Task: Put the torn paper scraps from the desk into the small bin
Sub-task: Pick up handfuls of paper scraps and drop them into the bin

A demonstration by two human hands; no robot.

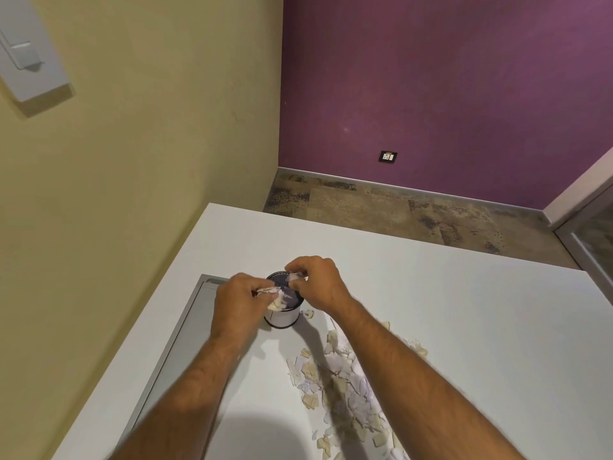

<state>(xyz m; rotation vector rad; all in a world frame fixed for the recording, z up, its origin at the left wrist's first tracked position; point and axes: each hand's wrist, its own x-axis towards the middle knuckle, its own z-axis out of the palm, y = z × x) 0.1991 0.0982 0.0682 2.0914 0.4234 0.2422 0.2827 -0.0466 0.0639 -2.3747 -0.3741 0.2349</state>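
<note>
A small round mesh bin (283, 318) stands on the white desk (464, 310), its dark opening facing up. My left hand (237, 302) hovers at the bin's left rim and grips a bunch of white and tan paper scraps (273, 298) over the opening. My right hand (316, 282) sits at the bin's right rim, its fingers pinching a small white scrap (295, 277) above the opening. A long heap of torn scraps (345, 383) lies on the desk in front of the bin, partly under my right forearm.
A grey recessed panel (185, 343) runs along the desk's left side next to the bin. One loose scrap (309, 314) lies just right of the bin. The yellow wall is close on the left. Beyond the desk's far edge lies patterned floor and a purple wall.
</note>
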